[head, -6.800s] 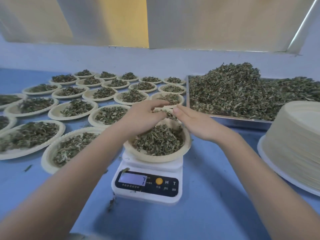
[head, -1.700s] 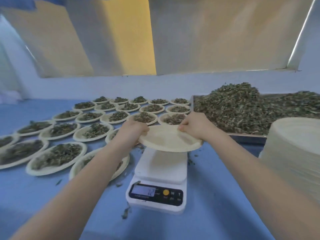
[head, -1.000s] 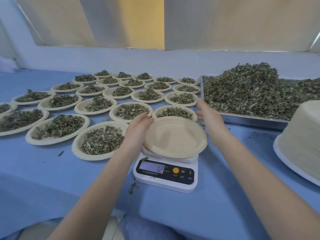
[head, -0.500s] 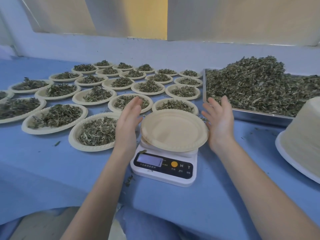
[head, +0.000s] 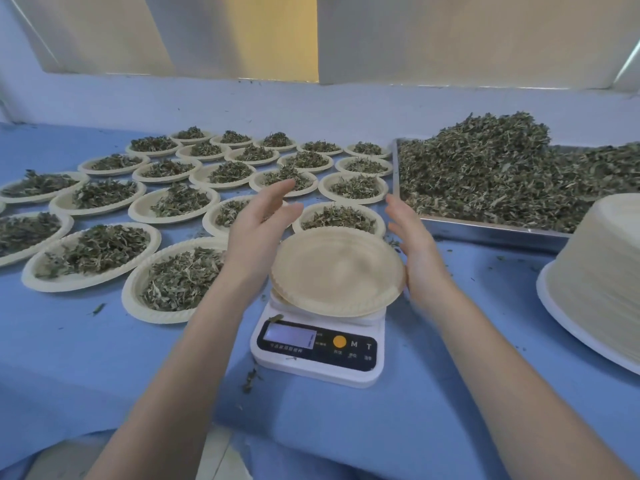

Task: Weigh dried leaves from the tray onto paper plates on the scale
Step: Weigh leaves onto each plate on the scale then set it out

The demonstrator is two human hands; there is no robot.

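Head view: the scale (head: pixel 318 348) sits near the front edge of the blue table (head: pixel 104 358), with an empty plate (head: pixel 337 270) resting on its platform. The left hand (head: pixel 258 233) is raised just left of the plate, fingers straight and spread, holding nothing. The right hand (head: pixel 415 251) stands edge-on at the plate's right rim, fingers straight, holding nothing (contact with the rim cannot be confirmed). The scale's display is lit; its reading is too blurred to tell.

The tray (head: pixel 485 232) lies toward the table's back right, heaped with dried leaves (head: pixel 502 174). A stack of plates (head: pixel 599 268) stands upside down at the right edge, just in front of the tray. Filled plates (head: pixel 180 275) cover the table's left and back in rows, each carrying a small mound of leaves. Loose leaf bits (head: pixel 251 377) lie on the table beside the scale.
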